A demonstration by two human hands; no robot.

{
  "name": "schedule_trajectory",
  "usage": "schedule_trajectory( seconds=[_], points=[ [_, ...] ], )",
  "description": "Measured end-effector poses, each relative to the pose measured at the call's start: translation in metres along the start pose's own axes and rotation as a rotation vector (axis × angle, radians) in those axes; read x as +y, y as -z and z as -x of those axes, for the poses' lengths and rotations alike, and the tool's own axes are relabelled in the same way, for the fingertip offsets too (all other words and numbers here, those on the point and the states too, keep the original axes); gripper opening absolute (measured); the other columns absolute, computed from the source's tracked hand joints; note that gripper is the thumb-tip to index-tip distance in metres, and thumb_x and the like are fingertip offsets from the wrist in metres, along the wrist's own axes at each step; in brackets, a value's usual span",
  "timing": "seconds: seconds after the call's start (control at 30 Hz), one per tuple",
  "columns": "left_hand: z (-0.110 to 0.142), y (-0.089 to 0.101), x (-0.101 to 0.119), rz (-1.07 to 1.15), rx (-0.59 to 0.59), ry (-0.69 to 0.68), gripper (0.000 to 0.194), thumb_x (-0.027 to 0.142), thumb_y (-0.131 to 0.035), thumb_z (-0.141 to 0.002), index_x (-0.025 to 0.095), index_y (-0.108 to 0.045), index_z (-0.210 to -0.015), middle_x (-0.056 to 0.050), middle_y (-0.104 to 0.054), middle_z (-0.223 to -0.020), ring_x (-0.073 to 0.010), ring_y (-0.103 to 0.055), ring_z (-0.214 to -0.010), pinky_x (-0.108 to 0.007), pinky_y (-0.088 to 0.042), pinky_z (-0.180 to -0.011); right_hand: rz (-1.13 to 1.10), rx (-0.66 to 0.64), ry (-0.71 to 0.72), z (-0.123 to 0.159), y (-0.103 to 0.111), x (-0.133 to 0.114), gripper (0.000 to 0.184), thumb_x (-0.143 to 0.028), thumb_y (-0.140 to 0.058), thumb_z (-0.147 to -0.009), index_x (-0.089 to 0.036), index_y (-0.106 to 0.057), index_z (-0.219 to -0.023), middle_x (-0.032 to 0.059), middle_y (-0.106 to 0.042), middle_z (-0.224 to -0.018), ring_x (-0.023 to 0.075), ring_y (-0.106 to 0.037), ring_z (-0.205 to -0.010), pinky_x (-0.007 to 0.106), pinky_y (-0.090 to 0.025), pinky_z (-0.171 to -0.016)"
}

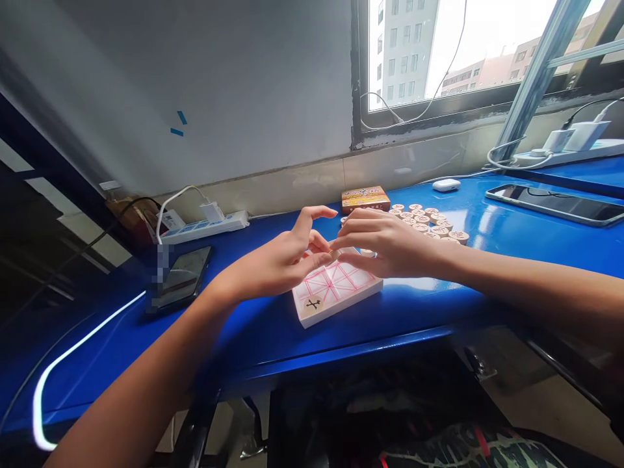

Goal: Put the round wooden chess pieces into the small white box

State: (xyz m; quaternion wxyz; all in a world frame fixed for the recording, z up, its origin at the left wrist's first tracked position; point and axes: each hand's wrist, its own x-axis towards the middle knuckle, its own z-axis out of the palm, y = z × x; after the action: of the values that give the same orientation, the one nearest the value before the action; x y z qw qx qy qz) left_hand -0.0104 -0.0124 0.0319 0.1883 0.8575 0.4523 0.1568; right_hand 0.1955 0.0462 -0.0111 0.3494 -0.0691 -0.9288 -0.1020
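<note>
My left hand [277, 263] and my right hand [385, 244] meet over a white block [331, 286] with pink xiangqi board lines on top. Between their fingertips a small wooden xiangqi piece [334, 255] is pinched, mostly covered by the fingers. The left thumb and fingers close on it from one side, with the index finger raised; the right fingers and thumb touch it from the other. One xiangqi piece [312, 303] with a black mark lies flat on the near left corner of the board. Another piece [367, 253] shows partly under my right hand.
Several loose xiangqi pieces [439, 227] lie behind my right hand, beside a small printed box [365, 199]. Phones rest at left [180, 279] and right [556, 204]. Power strips [209, 226] and cables line the wall; a white earbud case [446, 185] sits near the back.
</note>
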Motion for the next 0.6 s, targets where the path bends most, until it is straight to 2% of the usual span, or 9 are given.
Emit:
schedule_trajectory(
  seconds=[0.07, 0.13, 0.2, 0.27, 0.4, 0.6],
  points=[
    [0.002, 0.003, 0.001, 0.015, -0.045, 0.026, 0.057, 0.037, -0.043, -0.093, 0.024, -0.013, -0.14, -0.005, -0.059, -0.104, -0.0153, -0.06, -0.091, -0.025, -0.046, -0.074, 0.007, -0.03, 0.006, 0.0, 0.0, 0.004, 0.021, -0.025, -0.048, -0.091, -0.019, -0.068, -0.094, 0.0066, -0.069, -0.088, 0.0197, -0.057, -0.085, 0.035, -0.045, -0.08],
    [0.005, 0.009, 0.003, -0.021, -0.144, 0.053, 0.059, 0.04, -0.045, -0.093, 0.026, -0.013, -0.141, -0.005, -0.058, -0.111, -0.0152, -0.058, -0.094, -0.024, -0.045, -0.076, 0.031, -0.063, -0.057, 0.001, 0.004, 0.011, 0.02, -0.025, -0.05, -0.089, -0.018, -0.069, -0.09, 0.0071, -0.068, -0.084, 0.0196, -0.058, -0.082, 0.034, -0.045, -0.076],
    [0.01, 0.016, 0.004, -0.111, -0.285, 0.054, 0.057, 0.043, -0.05, -0.09, 0.028, -0.025, -0.139, -0.004, -0.055, -0.12, -0.0162, -0.056, -0.099, -0.023, -0.043, -0.079, 0.051, -0.11, -0.171, 0.003, 0.01, 0.022, 0.019, -0.023, -0.051, -0.087, -0.018, -0.07, -0.086, 0.0067, -0.068, -0.083, 0.0191, -0.059, -0.079, 0.032, -0.045, -0.071],
    [0.013, 0.022, 0.005, -0.237, -0.363, 0.067, 0.049, 0.045, -0.056, -0.085, 0.028, -0.042, -0.13, -0.003, -0.054, -0.118, -0.0176, -0.054, -0.098, -0.022, -0.041, -0.079, 0.059, -0.182, -0.287, 0.006, 0.015, 0.034, 0.018, -0.021, -0.053, -0.084, -0.019, -0.07, -0.082, 0.0059, -0.069, -0.083, 0.0188, -0.061, -0.076, 0.03, -0.044, -0.067],
    [0.013, 0.022, 0.006, -0.345, -0.394, 0.118, 0.038, 0.04, -0.06, -0.082, 0.026, -0.055, -0.117, -0.003, -0.056, -0.108, -0.0194, -0.052, -0.096, -0.023, -0.04, -0.078, 0.047, -0.323, -0.405, 0.014, 0.012, 0.05, 0.015, -0.019, -0.056, -0.079, -0.021, -0.07, -0.078, 0.0041, -0.071, -0.08, 0.0185, -0.063, -0.073, 0.028, -0.044, -0.063],
    [0.01, 0.015, 0.006, -0.366, -0.353, 0.023, 0.024, 0.031, -0.052, -0.087, 0.027, -0.063, -0.108, -0.003, -0.055, -0.113, -0.0205, -0.049, -0.104, -0.027, -0.037, -0.089, 0.067, -0.349, -0.501, 0.014, 0.002, 0.048, 0.012, -0.017, -0.057, -0.075, -0.023, -0.067, -0.072, 0.0031, -0.071, -0.076, 0.0198, -0.063, -0.07, 0.029, -0.043, -0.059]
  ],
)
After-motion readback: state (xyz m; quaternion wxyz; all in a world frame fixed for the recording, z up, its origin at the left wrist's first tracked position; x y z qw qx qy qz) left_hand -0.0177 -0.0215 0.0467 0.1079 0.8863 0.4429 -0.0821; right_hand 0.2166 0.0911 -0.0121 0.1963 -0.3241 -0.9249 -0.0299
